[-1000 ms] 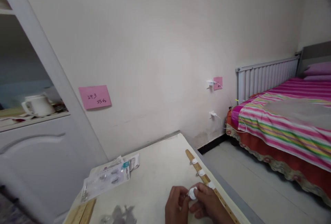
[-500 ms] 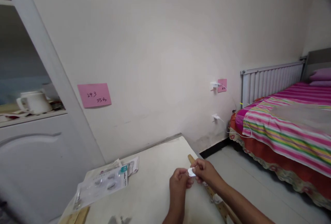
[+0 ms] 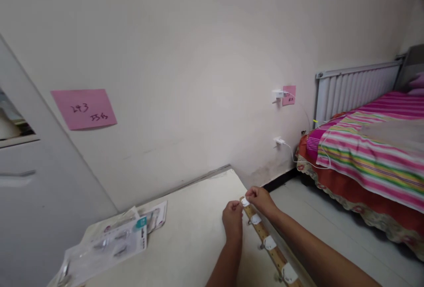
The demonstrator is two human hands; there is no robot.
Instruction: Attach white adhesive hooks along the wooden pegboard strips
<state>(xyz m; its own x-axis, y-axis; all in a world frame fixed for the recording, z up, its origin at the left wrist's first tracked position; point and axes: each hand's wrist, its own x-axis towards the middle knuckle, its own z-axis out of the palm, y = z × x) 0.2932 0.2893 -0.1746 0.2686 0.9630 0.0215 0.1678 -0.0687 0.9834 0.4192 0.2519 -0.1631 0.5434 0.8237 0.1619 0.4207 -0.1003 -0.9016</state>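
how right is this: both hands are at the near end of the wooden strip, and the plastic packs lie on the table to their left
Not the near end: the head view shows the left hand and right hand at the far end of the wooden strip, and the plastic packs lie on the table to their left.

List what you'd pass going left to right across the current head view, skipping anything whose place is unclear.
White cabinet → larger pink note → left hand → white rounded tag → right hand → smaller pink note → striped bedding.
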